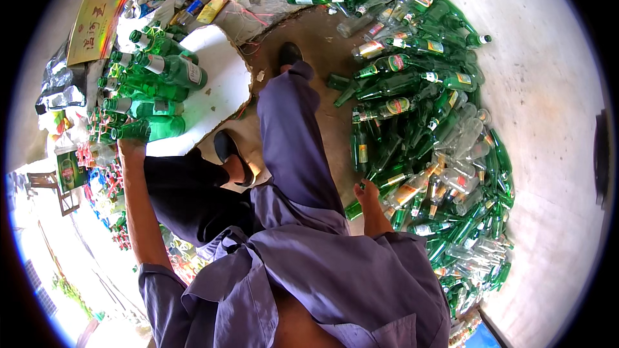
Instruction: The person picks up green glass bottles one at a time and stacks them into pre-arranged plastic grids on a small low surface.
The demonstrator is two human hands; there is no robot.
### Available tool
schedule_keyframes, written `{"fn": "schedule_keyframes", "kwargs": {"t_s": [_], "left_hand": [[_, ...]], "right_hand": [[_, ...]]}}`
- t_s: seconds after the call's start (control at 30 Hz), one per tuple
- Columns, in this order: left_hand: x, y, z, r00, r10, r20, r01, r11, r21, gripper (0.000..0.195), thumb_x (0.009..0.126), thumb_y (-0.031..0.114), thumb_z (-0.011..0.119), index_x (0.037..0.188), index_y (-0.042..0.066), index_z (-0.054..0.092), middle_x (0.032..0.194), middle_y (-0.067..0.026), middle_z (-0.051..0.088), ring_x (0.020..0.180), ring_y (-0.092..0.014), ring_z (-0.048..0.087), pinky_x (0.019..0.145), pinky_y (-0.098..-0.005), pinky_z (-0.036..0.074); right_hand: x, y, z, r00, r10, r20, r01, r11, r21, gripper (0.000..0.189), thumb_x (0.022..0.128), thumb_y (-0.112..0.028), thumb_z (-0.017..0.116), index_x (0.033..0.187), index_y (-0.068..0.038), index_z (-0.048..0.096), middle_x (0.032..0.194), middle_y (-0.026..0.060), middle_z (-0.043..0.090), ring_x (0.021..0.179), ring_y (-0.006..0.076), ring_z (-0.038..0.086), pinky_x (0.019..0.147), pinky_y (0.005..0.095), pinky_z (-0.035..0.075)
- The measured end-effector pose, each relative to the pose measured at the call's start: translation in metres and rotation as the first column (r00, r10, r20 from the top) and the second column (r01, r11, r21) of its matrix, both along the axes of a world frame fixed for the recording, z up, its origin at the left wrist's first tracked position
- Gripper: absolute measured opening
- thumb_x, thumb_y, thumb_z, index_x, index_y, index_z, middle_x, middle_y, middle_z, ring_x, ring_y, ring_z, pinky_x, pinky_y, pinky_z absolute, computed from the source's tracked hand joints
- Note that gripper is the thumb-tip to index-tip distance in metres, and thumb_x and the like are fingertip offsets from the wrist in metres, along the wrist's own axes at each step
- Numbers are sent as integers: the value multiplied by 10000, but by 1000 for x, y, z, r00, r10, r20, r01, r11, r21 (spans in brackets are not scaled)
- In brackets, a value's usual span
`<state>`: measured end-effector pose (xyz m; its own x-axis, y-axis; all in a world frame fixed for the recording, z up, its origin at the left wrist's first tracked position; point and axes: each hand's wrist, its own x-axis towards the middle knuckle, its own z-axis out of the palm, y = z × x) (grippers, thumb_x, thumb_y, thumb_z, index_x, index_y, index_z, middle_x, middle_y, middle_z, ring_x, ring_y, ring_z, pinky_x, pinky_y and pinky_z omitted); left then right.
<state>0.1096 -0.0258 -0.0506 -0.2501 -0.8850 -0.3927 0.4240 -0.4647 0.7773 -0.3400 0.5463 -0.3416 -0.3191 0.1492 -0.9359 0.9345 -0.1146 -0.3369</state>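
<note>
My left hand (131, 141) is at the neck of a green glass bottle (164, 128) at the near end of a group of upright bottles, its fingers mostly hidden behind the glass. These green bottles (184, 71) stand close together on a white board (220, 82) with a ragged edge. On the other side, my right hand (367, 191) is low beside a large heap of green and clear glass bottles (391, 84), most lying on their sides. Its fingers are slightly curled near a green bottle (354, 210); whether they touch any glass is unclear.
Plastic bottles and cans lie at the upper left near a printed cardboard box (96, 24). Pink string (254, 17) trails over the floor. A pale wall (546, 121) rises behind the heap. My shoes (290, 53) are on the brown floor between board and heap.
</note>
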Motion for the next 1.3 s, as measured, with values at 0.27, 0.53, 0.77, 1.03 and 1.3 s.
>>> {"fn": "schedule_keyframes", "kwargs": {"t_s": [0.27,0.53,0.77,1.03,1.3], "left_hand": [[16,-4,-9,998,6,-61,-6,1000,3,186,912,185,610,1050,61,610,925,-61,671,833,-216,648,755,-347,534],[16,-8,-13,998,34,-58,-33,999,17,166,914,159,603,1043,54,605,915,-64,669,826,-215,646,757,-354,536],[14,-8,-14,995,-64,-75,62,997,-41,187,937,183,547,1058,52,600,962,-67,647,864,-203,620,786,-343,513],[28,-16,-30,995,-15,-101,16,1000,11,142,939,189,512,985,73,581,883,-47,591,821,-195,575,739,-337,489],[27,-29,-39,969,208,-136,-200,977,67,84,910,152,575,852,90,576,816,-58,593,792,-214,604,753,-361,510]], "right_hand": [[-3,-8,12,994,-77,78,75,997,34,328,754,-78,730,999,-94,513,842,128,534,677,285,589,542,358,544],[7,-36,35,848,528,-37,-517,842,155,184,780,-158,711,791,-58,556,614,77,528,413,182,478,357,306,423],[18,-62,70,767,622,-158,-601,782,163,207,802,-163,634,698,-8,544,570,77,515,418,175,510,343,306,372],[10,-19,37,143,948,-283,-453,318,833,403,822,-298,598,705,88,588,602,184,594,475,257,594,441,405,449],[-32,-44,120,16,992,-122,-409,118,905,460,828,-314,469,763,112,629,762,335,610,733,506,595,689,566,444]]}}
